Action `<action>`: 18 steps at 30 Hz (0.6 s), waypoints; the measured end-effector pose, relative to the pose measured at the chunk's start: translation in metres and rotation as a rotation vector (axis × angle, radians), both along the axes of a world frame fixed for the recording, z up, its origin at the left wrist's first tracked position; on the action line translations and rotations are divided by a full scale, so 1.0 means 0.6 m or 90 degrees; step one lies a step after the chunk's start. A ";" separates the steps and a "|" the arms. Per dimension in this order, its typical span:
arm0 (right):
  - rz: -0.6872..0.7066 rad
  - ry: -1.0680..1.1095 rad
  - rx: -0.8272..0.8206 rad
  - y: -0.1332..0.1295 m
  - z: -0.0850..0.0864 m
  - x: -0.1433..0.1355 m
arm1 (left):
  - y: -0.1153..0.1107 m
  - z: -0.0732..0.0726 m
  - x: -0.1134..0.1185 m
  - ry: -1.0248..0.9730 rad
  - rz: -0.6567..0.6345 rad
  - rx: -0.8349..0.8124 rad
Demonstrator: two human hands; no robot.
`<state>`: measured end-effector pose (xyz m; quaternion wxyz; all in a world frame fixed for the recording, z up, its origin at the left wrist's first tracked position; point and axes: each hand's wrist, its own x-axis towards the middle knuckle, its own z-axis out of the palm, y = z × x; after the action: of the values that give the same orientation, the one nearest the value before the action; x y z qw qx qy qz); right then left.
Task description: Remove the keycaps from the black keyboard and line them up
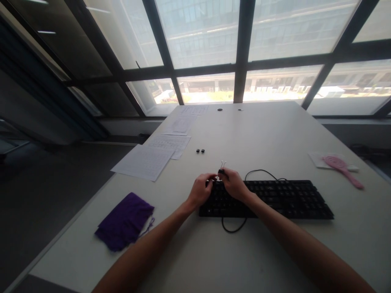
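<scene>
Both hands pinch what looks like a black binder clip [222, 167].

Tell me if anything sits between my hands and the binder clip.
Nothing visible does. The right hand already pinches the binder clip at its black body, and the left hand touches it from the other side. Both hands hover over the left end of the keyboard, which lies under them, not between.
</scene>
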<state>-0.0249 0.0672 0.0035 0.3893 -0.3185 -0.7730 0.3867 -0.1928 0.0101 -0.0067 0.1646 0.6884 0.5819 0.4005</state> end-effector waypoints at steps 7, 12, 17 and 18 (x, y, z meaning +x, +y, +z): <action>0.035 -0.074 0.098 -0.009 -0.010 -0.001 | -0.008 -0.013 0.009 0.055 -0.011 0.026; 0.030 -0.071 0.130 -0.024 -0.021 0.003 | -0.002 -0.008 0.005 0.051 -0.058 0.000; -0.044 0.006 -0.005 -0.014 -0.024 0.005 | 0.002 -0.001 0.007 0.018 -0.042 -0.020; -0.054 0.023 -0.027 -0.011 -0.024 0.005 | 0.001 0.000 0.009 0.008 -0.037 -0.018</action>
<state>-0.0217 0.0605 -0.0112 0.4122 -0.3526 -0.7431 0.3917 -0.1874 0.0109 -0.0070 0.1821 0.7054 0.5682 0.3827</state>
